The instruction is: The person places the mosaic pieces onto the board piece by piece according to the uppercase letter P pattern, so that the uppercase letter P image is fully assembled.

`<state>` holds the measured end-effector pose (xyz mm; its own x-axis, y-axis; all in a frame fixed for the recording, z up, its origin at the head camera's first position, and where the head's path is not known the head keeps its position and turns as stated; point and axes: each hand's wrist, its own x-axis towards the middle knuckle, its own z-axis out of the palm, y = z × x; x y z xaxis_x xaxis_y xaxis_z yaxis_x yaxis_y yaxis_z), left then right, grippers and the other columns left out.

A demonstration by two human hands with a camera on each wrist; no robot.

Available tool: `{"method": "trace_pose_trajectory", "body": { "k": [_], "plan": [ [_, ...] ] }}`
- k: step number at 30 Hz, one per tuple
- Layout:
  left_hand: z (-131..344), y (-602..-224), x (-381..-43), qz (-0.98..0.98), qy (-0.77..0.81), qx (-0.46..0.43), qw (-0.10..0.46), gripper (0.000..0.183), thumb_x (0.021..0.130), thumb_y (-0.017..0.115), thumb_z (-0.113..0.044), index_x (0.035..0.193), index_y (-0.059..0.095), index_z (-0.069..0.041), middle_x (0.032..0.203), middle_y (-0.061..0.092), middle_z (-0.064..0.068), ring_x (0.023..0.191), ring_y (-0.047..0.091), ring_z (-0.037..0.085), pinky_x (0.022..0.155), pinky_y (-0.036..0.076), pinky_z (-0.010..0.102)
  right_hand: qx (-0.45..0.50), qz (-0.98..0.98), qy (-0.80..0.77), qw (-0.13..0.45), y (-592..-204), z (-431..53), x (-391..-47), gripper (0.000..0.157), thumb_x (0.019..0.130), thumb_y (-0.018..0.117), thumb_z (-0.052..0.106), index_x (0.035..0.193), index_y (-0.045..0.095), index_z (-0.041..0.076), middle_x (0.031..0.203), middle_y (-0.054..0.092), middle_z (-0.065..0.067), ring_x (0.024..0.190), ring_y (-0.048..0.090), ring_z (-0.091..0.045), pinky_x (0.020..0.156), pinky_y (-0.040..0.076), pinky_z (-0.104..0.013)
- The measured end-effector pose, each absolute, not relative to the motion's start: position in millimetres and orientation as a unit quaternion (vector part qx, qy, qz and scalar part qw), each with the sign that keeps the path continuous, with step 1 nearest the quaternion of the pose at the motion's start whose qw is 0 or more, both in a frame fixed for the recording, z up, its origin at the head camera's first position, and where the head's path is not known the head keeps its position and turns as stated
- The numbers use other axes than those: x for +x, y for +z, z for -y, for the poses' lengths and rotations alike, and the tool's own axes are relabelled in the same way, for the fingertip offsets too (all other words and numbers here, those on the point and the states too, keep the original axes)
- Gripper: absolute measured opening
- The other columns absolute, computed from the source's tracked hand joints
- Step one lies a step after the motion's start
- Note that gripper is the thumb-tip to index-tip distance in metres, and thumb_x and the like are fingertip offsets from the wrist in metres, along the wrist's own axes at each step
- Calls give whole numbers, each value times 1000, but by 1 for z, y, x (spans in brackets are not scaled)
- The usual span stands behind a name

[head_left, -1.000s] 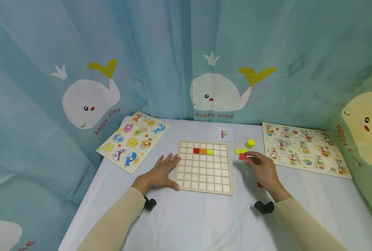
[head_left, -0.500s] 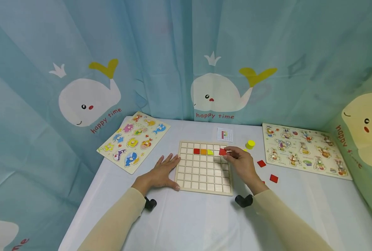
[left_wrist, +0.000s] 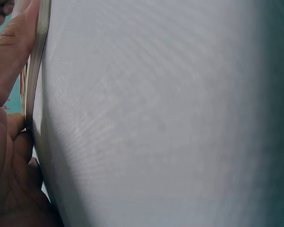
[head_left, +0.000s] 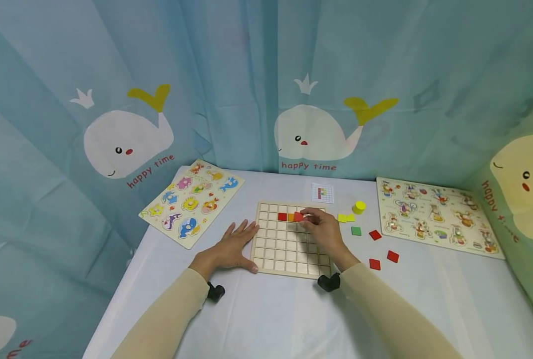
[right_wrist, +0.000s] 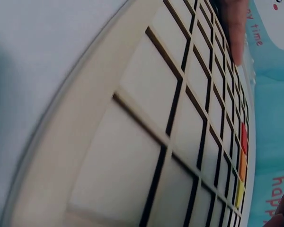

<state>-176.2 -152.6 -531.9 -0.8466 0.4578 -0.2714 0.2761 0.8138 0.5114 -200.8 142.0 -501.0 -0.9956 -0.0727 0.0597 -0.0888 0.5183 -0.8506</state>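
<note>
My right hand (head_left: 326,232) pinches a red square tile (head_left: 298,217) between thumb and fingertips, over the second row of a wooden grid board (head_left: 275,252). In that row lie a red tile (head_left: 282,217) and an orange tile (head_left: 291,217). A yellow piece (right_wrist: 240,194) shows beside them in the right wrist view; in the head view the held tile covers it. My left hand (head_left: 228,249) is spread on the table, fingertips and thumb touching the board's left edge. The left wrist view shows this hand (left_wrist: 9,52) beside the board's side (left_wrist: 37,66).
Right of the board lie two yellow pieces (head_left: 346,218), a green tile (head_left: 356,231) and red tiles (head_left: 375,264). A yellow cylinder (head_left: 359,207) and a pattern card (head_left: 322,193) stand farther back. Picture puzzle boards lie left (head_left: 190,203) and right (head_left: 437,217).
My right hand has carried the red tile leftward from beside the yellow pieces to over the board's second row. The green tile and loose red tiles came into view. The left hand stayed put.
</note>
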Motion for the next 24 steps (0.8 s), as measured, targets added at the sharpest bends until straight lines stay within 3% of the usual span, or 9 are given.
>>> {"method": "trace_pose_trajectory", "body": {
  "k": [7, 24],
  "plan": [
    [153, -532, -177, -932, 233, 198, 196, 129, 72, 93, -56, 170, 20, -18, 178, 12, -3, 166, -2, 17, 135, -8, 41, 56, 873, 485, 7, -506, -126, -207, 29, 96, 76, 7, 125, 75, 9, 108, 78, -15, 95, 72, -27, 74, 57, -28],
    [154, -534, -179, -930, 233, 209, 193, 129, 72, 93, -57, 170, 20, -17, 178, 12, -1, 166, -1, 19, 135, -7, 42, 50, 890, 453, -25, -522, -110, -212, 27, 98, 72, 8, 125, 75, 9, 104, 77, -13, 87, 63, -23, 68, 51, -27]
  ]
}}
